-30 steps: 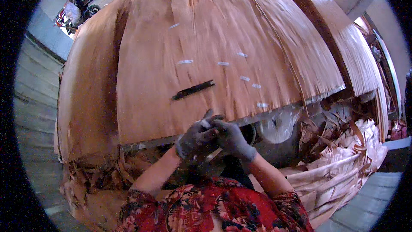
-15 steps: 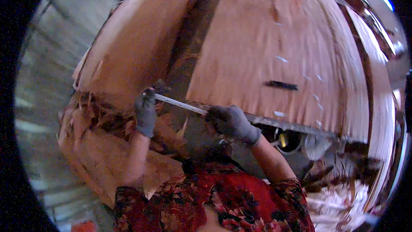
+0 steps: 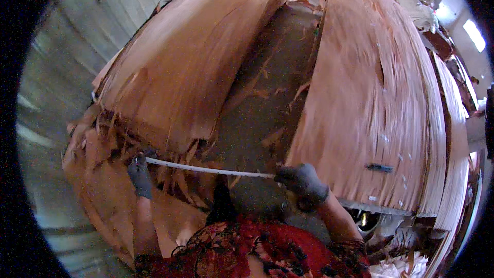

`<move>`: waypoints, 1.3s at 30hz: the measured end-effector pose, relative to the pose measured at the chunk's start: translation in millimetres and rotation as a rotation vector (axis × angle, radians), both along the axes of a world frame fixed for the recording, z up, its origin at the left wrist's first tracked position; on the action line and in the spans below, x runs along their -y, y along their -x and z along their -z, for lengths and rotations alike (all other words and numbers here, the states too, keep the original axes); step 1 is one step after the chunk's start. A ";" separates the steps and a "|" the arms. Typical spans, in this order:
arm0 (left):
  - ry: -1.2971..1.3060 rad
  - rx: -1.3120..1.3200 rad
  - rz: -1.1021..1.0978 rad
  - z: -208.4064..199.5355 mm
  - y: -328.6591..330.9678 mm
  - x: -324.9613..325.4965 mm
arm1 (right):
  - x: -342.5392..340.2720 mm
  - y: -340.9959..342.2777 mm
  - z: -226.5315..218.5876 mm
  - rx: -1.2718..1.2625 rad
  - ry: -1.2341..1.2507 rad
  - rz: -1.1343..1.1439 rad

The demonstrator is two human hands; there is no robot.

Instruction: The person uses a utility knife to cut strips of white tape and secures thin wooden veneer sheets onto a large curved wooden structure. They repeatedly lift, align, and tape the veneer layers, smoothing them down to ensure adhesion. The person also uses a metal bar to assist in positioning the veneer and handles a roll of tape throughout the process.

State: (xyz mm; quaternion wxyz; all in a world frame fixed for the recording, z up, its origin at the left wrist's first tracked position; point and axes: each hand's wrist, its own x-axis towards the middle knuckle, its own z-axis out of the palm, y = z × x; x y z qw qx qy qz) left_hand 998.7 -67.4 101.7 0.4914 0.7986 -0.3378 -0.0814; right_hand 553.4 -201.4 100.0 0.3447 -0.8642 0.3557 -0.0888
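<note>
White narrow strip (image 3: 211, 169) is already drawn out, grasped between the grey-gloved left hand (image 3: 139, 176) and grey-gloved right hand (image 3: 304, 181); it spans in front of the brown wood-veneer sheet (image 3: 190, 67), seemingly not laid there.

Dark bar (image 3: 379, 168) and white strips (image 3: 372, 198) on reddish wood sheets (image 3: 355, 98), beside grey floor (image 3: 275, 72) with wood scraps (image 3: 274, 137).

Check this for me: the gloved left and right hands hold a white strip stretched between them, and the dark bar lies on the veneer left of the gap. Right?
Not quite: the head view shows the dark bar on the veneer right of the gap. The gloved left hand and right hand do hold a white strip stretched between them.
</note>
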 end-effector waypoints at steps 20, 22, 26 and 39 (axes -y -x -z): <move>0.253 0.465 1.796 -47.8 106.0 418.0 | 202.8 -192.9 -38.6 1.111 -0.844 0.853; 0.266 0.445 1.775 -47.8 105.8 463.0 | 249.5 -190.1 -38.5 1.078 -0.896 0.821; 0.217 0.554 1.707 -58.1 92.6 547.3 | 338.2 -187.7 -45.0 1.134 -0.991 0.732; 0.575 0.339 1.894 -80.7 207.2 840.1 | 590.0 -133.8 -93.0 1.144 -0.349 1.234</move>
